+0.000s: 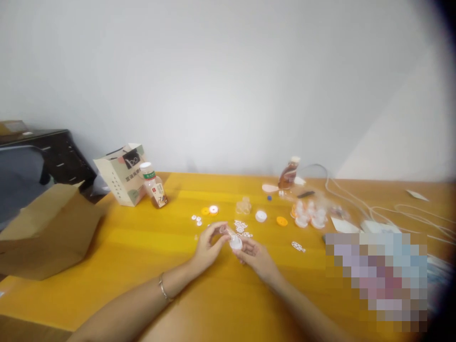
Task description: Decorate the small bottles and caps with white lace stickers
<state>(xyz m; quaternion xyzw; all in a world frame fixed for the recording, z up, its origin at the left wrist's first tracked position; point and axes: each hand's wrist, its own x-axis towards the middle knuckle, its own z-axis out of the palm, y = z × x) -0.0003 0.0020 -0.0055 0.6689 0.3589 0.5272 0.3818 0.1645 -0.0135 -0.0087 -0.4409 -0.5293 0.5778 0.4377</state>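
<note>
Over the front middle of the wooden table, both of my hands meet at a small clear plastic bottle with a white cap-like end. My left hand is closed with thumb and fingers on its clear upper end. My right hand grips the white end from the right. Just beyond my fingers lie several white perforated flat pieces. Another such white piece rests to the right. Clear plastic cups and a white round cap are farther back. Blur hides finer detail of the bottle.
An open cardboard box, a paper bag and a white-capped bottle stand left. Rightward are an orange disc, a cluster of clear-and-white containers, a brown bottle and white cables.
</note>
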